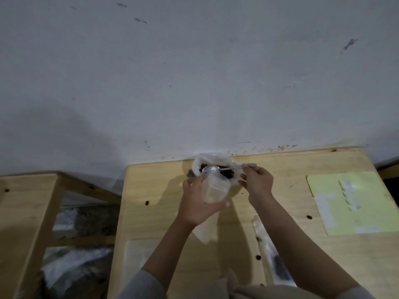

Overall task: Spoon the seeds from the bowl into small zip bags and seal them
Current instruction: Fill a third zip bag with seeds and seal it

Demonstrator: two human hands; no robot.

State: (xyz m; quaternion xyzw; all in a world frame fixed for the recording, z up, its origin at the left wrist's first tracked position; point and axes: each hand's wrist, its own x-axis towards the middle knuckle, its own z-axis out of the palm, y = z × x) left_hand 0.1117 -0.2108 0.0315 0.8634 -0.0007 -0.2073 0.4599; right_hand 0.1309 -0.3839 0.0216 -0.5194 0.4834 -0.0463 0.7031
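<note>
My left hand (195,203) holds a small clear zip bag (214,188) with its mouth tilted toward the far edge of the table. My right hand (257,182) pinches the handle of a clear plastic spoon (212,169), whose bowl hovers at the bag's mouth. Just behind them sits the container of dark brown seeds (226,173), lined or wrapped in crumpled clear plastic, close to the wall. Whether seeds lie in the spoon is too blurred to tell.
A wooden table (159,186) stands against a white wall. A yellow sheet (362,212) with several small white pieces lies at right. A long clear bag with dark contents (274,260) lies near the right forearm. Another wooden frame (26,208) stands left, across a gap.
</note>
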